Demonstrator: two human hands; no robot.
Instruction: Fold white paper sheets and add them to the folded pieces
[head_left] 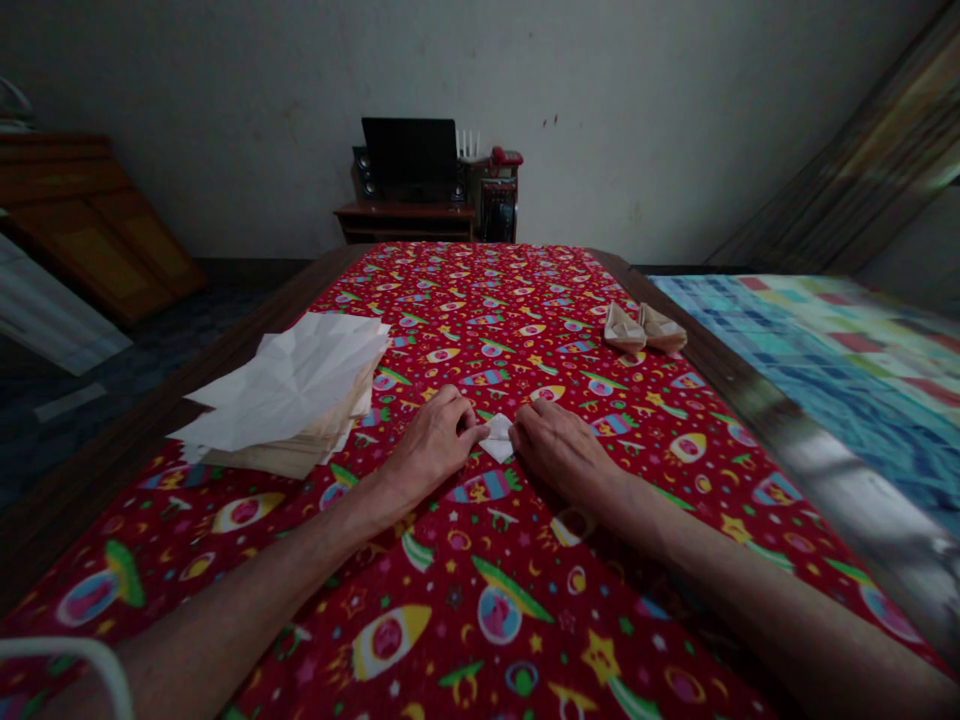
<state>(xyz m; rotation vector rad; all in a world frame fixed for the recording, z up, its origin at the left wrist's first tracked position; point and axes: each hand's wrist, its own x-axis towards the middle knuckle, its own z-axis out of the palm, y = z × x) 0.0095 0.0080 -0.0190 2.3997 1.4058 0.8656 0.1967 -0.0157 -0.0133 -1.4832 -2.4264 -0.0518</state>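
A small folded piece of white paper (499, 440) lies on the red patterned cloth (465, 580), between my two hands. My left hand (442, 440) is closed, its thumb and fingers pinching the paper's left corner. On the opposite side, my right hand (559, 445) has curled fingers gripping the paper's right corner. To the left lies a stack of paper sheets (292, 385), white on top and tan beneath, with jagged edges. Folded paper pieces (643, 328), pale and brownish, stand together at the right side of the table.
Beyond the table's far end are a black monitor (412, 155) with speakers on a wooden stand and a red telephone (506, 157). A bed with a blue checked cover (825, 370) adjoins on the right. A wooden cabinet (105, 230) stands at left.
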